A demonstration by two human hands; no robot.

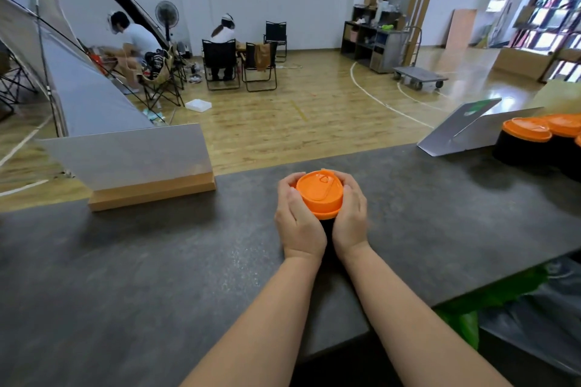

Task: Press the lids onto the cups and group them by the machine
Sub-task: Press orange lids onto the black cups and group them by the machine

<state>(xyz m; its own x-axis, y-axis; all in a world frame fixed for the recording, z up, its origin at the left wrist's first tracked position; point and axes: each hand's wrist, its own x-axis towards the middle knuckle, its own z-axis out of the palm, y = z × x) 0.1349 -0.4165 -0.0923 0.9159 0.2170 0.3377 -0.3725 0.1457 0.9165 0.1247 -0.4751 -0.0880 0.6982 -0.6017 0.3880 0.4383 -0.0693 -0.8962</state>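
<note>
Two bare forearms are seen above the dark counter. No sleeve, watch, ring or glove is worn on the left hand or the right hand. Short, unpainted fingernails are shown.

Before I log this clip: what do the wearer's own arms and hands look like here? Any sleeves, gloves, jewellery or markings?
Both forearms are bare up to the bottom edge of the frame; no sleeves show. The left hand and right hand wear no gloves. No rings, watch, bracelet or markings are visible on the sides that face the camera.
</note>
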